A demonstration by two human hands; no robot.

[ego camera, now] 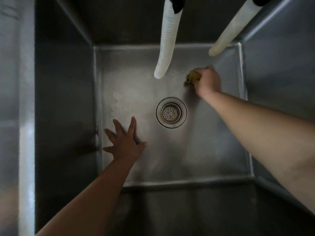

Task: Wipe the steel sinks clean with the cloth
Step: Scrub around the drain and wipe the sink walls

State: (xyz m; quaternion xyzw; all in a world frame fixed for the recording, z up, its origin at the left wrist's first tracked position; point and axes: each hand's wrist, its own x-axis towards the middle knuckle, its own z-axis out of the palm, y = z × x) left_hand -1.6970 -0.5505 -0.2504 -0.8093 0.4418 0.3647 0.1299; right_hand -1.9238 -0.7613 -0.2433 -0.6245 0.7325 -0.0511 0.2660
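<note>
Head view looks down into a deep, square steel sink [221, 150] with a round perforated drain [171, 112]. My right hand [208, 80] grips a crumpled yellowish cloth [193, 77] against the far floor. My left hand [126, 142] lies flat, fingers spread. Two pale ribbed hoses [167, 40] hang overhead.

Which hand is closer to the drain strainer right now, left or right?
Left, though only slightly. The left hand lies spread flat on the sink floor, below-left of the drain strainer. The right hand grips the yellow cloth up and to the strainer's right.
</note>
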